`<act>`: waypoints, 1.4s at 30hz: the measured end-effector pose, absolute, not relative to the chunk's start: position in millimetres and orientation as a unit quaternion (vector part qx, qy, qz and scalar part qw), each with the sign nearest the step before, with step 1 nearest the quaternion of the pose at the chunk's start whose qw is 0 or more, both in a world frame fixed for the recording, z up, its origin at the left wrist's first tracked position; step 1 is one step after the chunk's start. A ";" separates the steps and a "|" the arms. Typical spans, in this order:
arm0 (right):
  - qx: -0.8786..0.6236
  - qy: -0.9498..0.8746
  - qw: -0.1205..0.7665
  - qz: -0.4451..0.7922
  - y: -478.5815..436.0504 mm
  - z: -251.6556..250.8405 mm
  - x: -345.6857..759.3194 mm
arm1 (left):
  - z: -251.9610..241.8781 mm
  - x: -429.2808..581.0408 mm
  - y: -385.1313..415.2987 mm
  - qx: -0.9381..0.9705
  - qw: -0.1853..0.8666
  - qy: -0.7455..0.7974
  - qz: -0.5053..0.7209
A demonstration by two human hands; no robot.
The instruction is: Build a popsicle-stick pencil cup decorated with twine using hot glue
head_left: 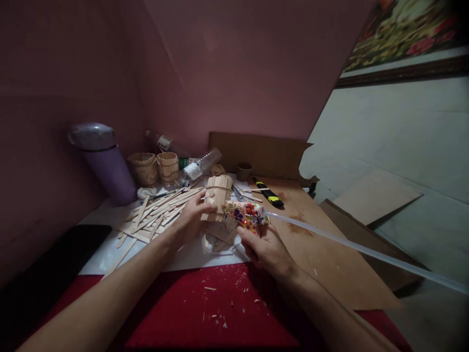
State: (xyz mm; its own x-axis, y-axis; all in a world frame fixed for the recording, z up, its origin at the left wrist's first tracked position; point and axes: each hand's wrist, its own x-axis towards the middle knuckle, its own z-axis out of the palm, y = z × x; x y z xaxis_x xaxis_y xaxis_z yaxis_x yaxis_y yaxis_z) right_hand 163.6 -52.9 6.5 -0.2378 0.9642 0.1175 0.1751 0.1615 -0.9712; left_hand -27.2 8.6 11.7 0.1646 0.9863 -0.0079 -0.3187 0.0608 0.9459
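My left hand [196, 211] is closed on the side of a small cup made of upright wooden sticks [219, 191], with a cord band around it. The cup is tilted above the white paper. In my right hand [266, 244] is a glue gun [245, 214] with a flower pattern, its front end against or very near the cup's lower right side. A long translucent glue stick [348, 246] runs out of the gun's back toward the right. Beneath the cup lies a clear plastic piece [216, 244], partly hidden by my hands.
Loose wooden sticks [161, 215] are heaped on the left. Behind them stand two stick cups [168, 168], a plastic bottle [201, 165] and a purple tumbler [110, 173]. A yellow-black cutter [269, 193] lies on the brown board [330, 264]. Wood scraps dot the red cloth [190, 313].
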 end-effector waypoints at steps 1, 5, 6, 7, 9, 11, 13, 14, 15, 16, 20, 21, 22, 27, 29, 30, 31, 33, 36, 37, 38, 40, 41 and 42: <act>-0.455 -0.632 0.426 0.461 -53.2 6.6 163.2 | 10.7 -27.5 9.3 0.441 0.623 0.375 0.526; -0.461 -0.630 0.429 0.455 -54.2 5.5 162.0 | 6.9 -28.7 11.6 0.445 0.624 0.368 0.527; -0.460 -0.629 0.430 0.455 -54.4 5.2 161.8 | 6.9 -28.7 11.6 0.445 0.623 0.370 0.527; -0.459 -0.629 0.432 0.456 -54.6 5.0 161.7 | 7.1 -28.7 11.4 0.445 0.621 0.371 0.527; -0.457 -0.628 0.432 0.459 -55.1 5.0 161.7 | 8.0 -28.3 11.1 0.443 0.620 0.372 0.530; -0.453 -0.629 0.430 0.463 -55.4 5.3 161.9 | 8.2 -28.1 11.3 0.441 0.619 0.374 0.531; -0.447 -0.632 0.427 0.467 -55.5 5.6 162.3 | 7.2 -28.3 12.3 0.442 0.616 0.378 0.532; -0.445 -0.633 0.426 0.468 -55.4 5.6 162.5 | 6.4 -28.6 12.8 0.444 0.613 0.378 0.534; -0.443 -0.635 0.425 0.470 -55.2 5.6 162.7 | 5.5 -28.9 13.4 0.446 0.611 0.377 0.534; -0.442 -0.636 0.423 0.470 -55.1 5.5 163.0 | 4.8 -29.3 13.8 0.449 0.610 0.376 0.534; -0.449 -0.636 0.420 0.468 -54.5 4.8 163.7 | 4.0 -30.4 13.8 0.454 0.613 0.375 0.527; -0.451 -0.635 0.419 0.467 -54.5 4.6 163.8 | 4.4 -30.3 13.5 0.455 0.615 0.375 0.524; -0.453 -0.634 0.418 0.467 -54.6 4.5 163.7 | 5.0 -30.1 13.0 0.455 0.615 0.375 0.524; -0.453 -0.630 0.419 0.472 -55.5 4.7 162.7 | 9.7 -27.9 9.9 0.444 0.610 0.377 0.537; -0.452 -0.629 0.421 0.472 -55.8 5.2 162.3 | 10.9 -27.5 9.3 0.441 0.609 0.382 0.537; -0.451 -0.629 0.422 0.471 -55.9 5.4 162.2 | 10.9 -27.6 9.3 0.439 0.610 0.384 0.537; -0.450 -0.630 0.424 0.471 -56.0 5.6 162.2 | 10.6 -27.7 9.7 0.438 0.610 0.385 0.536; -0.446 -0.632 0.426 0.470 -56.3 6.1 162.2 | 9.0 -28.3 10.9 0.440 0.612 0.384 0.534; -0.447 -0.635 0.424 0.466 -57.3 6.9 162.2 | 6.4 -28.8 12.8 0.444 0.608 0.375 0.540; -0.449 -0.636 0.422 0.465 -57.8 7.3 162.2 | 6.1 -28.7 13.1 0.444 0.607 0.374 0.543; -0.451 -0.636 0.420 0.464 -58.3 7.7 162.1 | 6.2 -28.6 13.1 0.443 0.606 0.375 0.544; -0.456 -0.635 0.416 0.464 -58.9 8.4 162.1 | 7.3 -28.3 12.4 0.442 0.608 0.381 0.538; -0.455 -0.635 0.415 0.465 -58.9 8.6 162.2 | 8.0 -28.3 11.9 0.442 0.609 0.383 0.536; -0.452 -0.636 0.414 0.469 -58.7 8.7 162.4 | 8.6 -28.3 11.4 0.442 0.609 0.385 0.534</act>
State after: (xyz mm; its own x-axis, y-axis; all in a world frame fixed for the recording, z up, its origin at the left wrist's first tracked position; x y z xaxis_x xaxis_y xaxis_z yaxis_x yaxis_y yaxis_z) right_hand 162.4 -58.7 8.7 -0.2489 0.9629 0.1042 0.1863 0.1531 -0.9705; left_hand -28.3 11.4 8.6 0.1327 0.9911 0.0040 -0.3110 0.0379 0.9496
